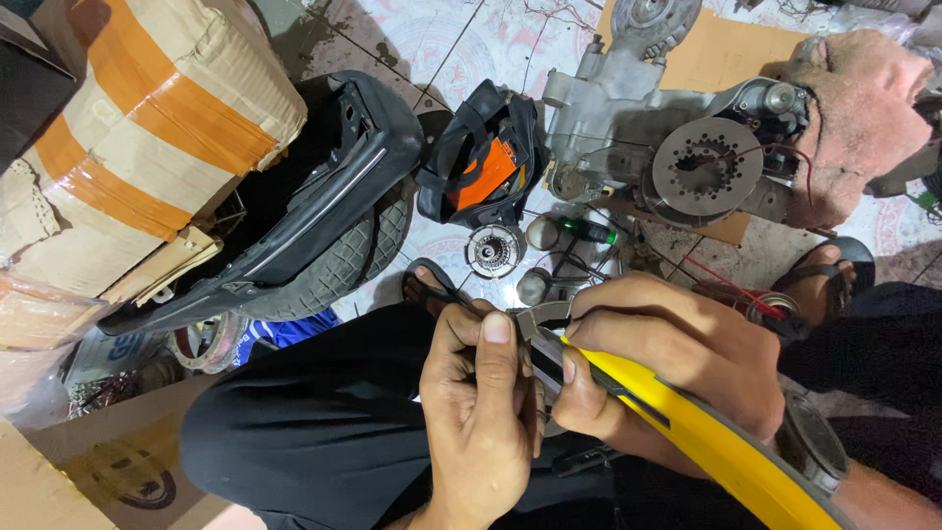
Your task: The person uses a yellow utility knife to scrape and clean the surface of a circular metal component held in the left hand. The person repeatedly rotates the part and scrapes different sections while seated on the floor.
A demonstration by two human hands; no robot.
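We are pinching a thin black wire point(453, 298) in our closed left hand point(483, 412) while our right hand point(667, 358), gripping yellow-handled metal pliers point(628, 383), is holding their jaws just right of it, handles running down-right

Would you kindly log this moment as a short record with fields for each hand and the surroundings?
Left hand: left hand pinches a thin dark wire near the tool's jaws.
Right hand: right hand grips yellow-handled pliers.
Floor ahead: grey engine casing, small round metal part, green-handled tool.
Left side: tyre, taped cardboard box.
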